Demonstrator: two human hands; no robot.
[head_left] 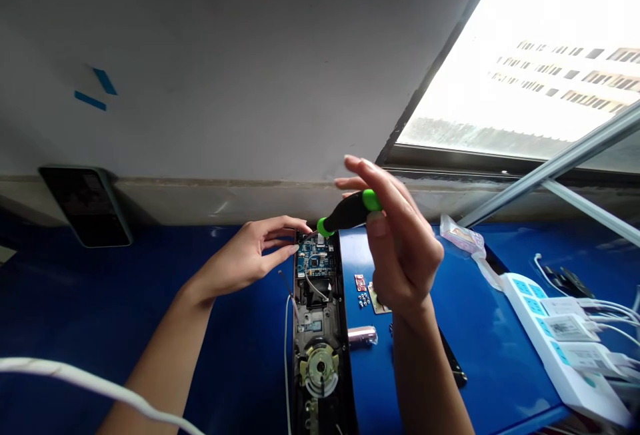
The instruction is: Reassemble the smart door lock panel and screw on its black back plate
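Note:
A long black speaker housing (343, 355) lies opened, with a blue circuit board (316, 266) at its far end and a round speaker driver (321, 367) nearer me. My left hand (255, 248) holds the housing's far left corner, thumb at the side and fingertips by the board's edge. In my right hand (407, 248) is a screwdriver (347, 214) with a black and green handle, gripped between thumb and index finger while the other fingers stretch out. It slants down to the left over the far end of the board; its tip is hard to make out.
Right of the housing lie a small red board (361, 282), several screws (364, 300) and a pinkish cylinder (363, 336). A white power strip (545, 335) with plugs stands farther right. A phone (86, 206) leans on the wall. A white cable (90, 382) crosses at lower left.

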